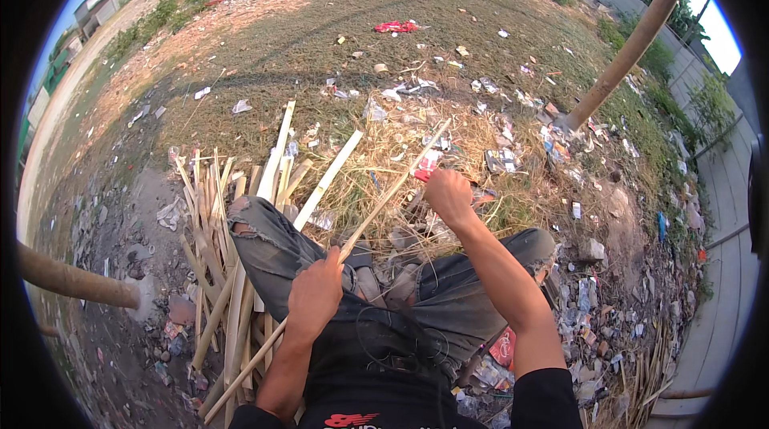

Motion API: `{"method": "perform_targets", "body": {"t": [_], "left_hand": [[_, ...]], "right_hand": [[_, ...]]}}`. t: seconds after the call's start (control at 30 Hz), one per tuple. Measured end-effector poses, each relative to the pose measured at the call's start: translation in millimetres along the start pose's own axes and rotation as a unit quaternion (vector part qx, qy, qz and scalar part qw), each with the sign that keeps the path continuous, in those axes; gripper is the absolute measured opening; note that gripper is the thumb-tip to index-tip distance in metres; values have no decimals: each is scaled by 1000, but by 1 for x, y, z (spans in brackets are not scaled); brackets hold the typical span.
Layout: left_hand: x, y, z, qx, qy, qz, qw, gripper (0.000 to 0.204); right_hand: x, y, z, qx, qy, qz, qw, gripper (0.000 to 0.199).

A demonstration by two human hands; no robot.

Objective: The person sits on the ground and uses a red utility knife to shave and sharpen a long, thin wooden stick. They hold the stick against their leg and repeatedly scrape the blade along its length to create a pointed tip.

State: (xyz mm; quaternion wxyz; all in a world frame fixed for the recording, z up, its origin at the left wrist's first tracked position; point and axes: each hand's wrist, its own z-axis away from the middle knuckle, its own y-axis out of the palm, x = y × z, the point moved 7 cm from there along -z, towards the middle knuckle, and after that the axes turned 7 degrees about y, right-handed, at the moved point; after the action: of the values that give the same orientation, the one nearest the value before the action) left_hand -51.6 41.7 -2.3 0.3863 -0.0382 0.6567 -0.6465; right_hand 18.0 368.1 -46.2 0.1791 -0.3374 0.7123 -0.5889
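Observation:
My left hand (pixel 316 294) is closed around a long, thin bamboo strip (pixel 386 201). The strip slants across my lap, from beside my left forearm up to a tip beyond my knees. Close to its upper part, my right hand (pixel 450 198) is a closed fist. A bit of red shows at the fist's left edge and something dark at its right, but what it grips is hidden. Beside my left leg lies a heap of split bamboo strips (pixel 210 257). Two wider pale strips (pixel 330 176) point away from me past my left knee.
I sit with bent legs amid dry straw (pixel 368 149) and scattered litter. A wooden pole (pixel 629 48) rises at the right, and another pole (pixel 80 278) stands at the left. A pale wall (pixel 721 229) runs along the right side. A red object (pixel 396 27) lies farther off on the grass.

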Motion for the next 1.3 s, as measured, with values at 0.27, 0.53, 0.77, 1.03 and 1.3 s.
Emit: {"method": "perform_targets", "body": {"t": [0.27,0.53,0.77,1.03,1.3], "left_hand": [[24,7,76,-15,17,138,990,31],[15,47,21,-26,53,245,968,25],[-2,37,-11,-63,35,236,969,26],[-8,32,-5,-108,34,169,979,29],[-3,38,-21,-90,8,84,992,29]], "right_hand": [[-225,-48,-40,74,284,103,950,28],[-52,-77,6,48,83,-53,994,31],[72,-55,95,123,-72,-130,981,22],[102,-48,115,165,-107,-110,974,23],[101,-15,80,154,-102,-71,980,27]]}}
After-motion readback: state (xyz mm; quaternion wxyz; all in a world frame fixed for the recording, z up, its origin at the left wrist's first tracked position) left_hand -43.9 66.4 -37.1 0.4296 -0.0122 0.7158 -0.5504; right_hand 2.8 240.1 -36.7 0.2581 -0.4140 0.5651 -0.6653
